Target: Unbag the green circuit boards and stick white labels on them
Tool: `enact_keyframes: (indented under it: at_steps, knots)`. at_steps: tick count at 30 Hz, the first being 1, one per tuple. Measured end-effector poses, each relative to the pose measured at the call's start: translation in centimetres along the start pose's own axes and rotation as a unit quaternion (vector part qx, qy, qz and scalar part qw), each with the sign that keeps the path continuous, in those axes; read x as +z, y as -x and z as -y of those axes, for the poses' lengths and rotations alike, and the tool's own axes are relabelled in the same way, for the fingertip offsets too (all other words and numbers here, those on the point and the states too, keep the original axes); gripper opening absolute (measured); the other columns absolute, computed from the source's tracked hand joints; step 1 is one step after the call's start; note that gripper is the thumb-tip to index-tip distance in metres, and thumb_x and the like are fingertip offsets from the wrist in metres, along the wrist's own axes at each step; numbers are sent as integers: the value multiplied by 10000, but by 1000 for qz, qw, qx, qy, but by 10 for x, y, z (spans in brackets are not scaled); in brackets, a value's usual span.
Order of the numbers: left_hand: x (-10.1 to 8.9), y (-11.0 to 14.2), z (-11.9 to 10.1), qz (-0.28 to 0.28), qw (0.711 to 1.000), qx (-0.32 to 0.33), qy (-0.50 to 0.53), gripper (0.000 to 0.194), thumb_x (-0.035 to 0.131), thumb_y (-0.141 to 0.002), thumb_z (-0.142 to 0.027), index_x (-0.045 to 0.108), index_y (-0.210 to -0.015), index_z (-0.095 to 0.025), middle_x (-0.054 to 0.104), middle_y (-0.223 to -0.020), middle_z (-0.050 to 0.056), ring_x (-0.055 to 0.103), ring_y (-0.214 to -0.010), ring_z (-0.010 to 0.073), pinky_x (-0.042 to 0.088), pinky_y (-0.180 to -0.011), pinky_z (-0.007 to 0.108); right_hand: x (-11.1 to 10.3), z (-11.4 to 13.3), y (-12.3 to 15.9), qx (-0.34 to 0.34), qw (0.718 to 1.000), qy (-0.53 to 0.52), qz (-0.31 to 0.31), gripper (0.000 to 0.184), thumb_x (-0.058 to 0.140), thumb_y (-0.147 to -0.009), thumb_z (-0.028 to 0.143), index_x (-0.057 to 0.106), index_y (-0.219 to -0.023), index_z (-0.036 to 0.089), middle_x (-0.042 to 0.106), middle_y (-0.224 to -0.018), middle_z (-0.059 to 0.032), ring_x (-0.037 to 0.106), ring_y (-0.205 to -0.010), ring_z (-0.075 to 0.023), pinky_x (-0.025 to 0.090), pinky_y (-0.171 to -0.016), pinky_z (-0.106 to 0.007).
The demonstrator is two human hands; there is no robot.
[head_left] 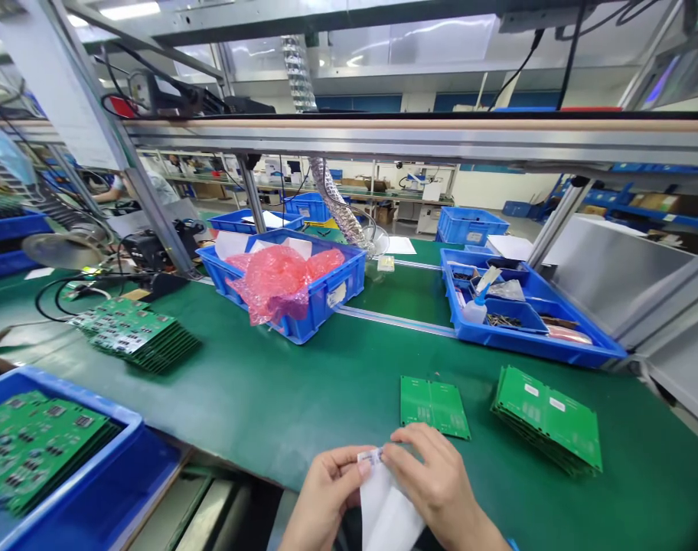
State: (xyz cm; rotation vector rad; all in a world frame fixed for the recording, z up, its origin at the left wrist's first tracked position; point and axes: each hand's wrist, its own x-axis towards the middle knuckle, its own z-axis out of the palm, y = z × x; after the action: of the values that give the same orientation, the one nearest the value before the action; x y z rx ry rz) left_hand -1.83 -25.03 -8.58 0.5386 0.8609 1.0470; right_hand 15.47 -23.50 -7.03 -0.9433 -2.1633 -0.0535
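Observation:
Both of my hands are at the near edge of the green bench, on a white strip of label paper (383,509) with small print at its top end. Thumb and fingers of my left hand (331,490) pinch the strip's upper left corner. My right hand (432,478) has its thumb and index finger closed at the upper right corner, by the printed part. Just beyond my right hand a green circuit board (432,404) lies flat. To its right stands a stack of green circuit boards (549,417), the top one bearing two white labels.
A blue crate with pink bubble wrap (280,279) stands at centre left. At the right sits a blue tray (533,348) of small parts and a bottle. More boards are stacked at left (136,329) and in a near-left blue bin (136,425). A metal rail (383,141) crosses above.

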Motion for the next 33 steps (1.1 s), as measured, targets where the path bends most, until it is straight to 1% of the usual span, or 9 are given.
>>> enact_keyframes:
  at_steps: [3, 9, 13, 21, 25, 27, 29, 30, 33]
  knots:
    - [0, -1, -1, 4, 999, -6, 38, 322, 857, -629, -296, 777, -897, -136, 761, -759, 106, 658, -643, 154, 533, -648, 240, 0, 6, -4, -7, 1000, 20, 2, 170, 461, -923, 160, 612, -852, 188, 588, -723, -49, 534, -641, -174, 410, -562, -287]
    - [0, -2, 1, -10, 1000, 24, 16, 343, 850, -641, -332, 777, -917, -143, 766, -760, 109, 668, -651, 161, 542, -657, 245, 5, 12, -12, 150, 966, -211, 6, 111, 493, -926, 227, 579, -857, 212, 603, -788, -22, 577, -653, -132, 481, -552, -223]
    - [3, 1, -4, 28, 999, 21, 38, 315, 835, -666, -318, 778, -922, -144, 767, -791, 114, 674, -664, 159, 533, -655, 227, 17, 10, -10, 57, 990, -132, -6, 253, 479, -923, 143, 528, -1159, 220, 685, -911, -48, 634, -733, -168, 533, -649, -277]
    - [-6, -7, 0, 66, 995, 10, 80, 399, 880, -603, -251, 766, -968, -136, 764, -799, 126, 695, -667, 149, 534, -653, 185, 28, 12, -14, -104, 993, 0, -49, 347, 371, -907, 77, 496, -1227, 120, 728, -878, -107, 688, -727, -216, 546, -600, -305]
    - [-9, -10, 4, 37, 997, 33, 53, 411, 899, -553, -274, 778, -926, -152, 771, -801, 125, 705, -666, 167, 536, -620, 189, 31, 11, -20, 9, 988, -144, -53, 274, 486, -868, 128, 523, -1121, 227, 678, -753, -34, 645, -626, -178, 545, -576, -273]
    - [-6, -13, -17, 3, 990, 133, -45, 367, 860, -597, -302, 777, -921, -152, 777, -826, 123, 719, -711, 214, 556, -632, 230, 19, 7, -25, 116, 949, -285, -65, 267, 530, -873, 191, 503, -1124, 275, 644, -741, -2, 628, -623, -151, 545, -582, -239]
    - [0, -23, -65, -72, 920, 312, -225, 283, 753, -715, -312, 768, -930, -130, 779, -856, 121, 727, -740, 254, 582, -645, 288, -4, 2, -33, 205, 891, -390, -110, 268, 564, -882, 263, 506, -1141, 302, 634, -760, 2, 620, -652, -137, 539, -586, -211]
    - [5, -31, -99, -138, 821, 436, -343, 281, 689, -764, -299, 753, -963, -111, 778, -882, 119, 730, -751, 264, 597, -648, 318, -20, -1, -37, 236, 866, -417, -146, 263, 585, -876, 301, 526, -1132, 304, 635, -773, -6, 615, -666, -137, 535, -580, -204]
    - [30, -59, -221, -235, 693, 557, -392, 366, 536, -856, -173, 623, -1197, -74, 672, -1212, 131, 627, -1102, 250, 462, -1003, 383, -67, -11, -46, 278, 826, -423, -249, 306, 692, -792, 368, 603, -1073, 288, 646, -820, -41, 596, -689, -154, 529, -547, -205]
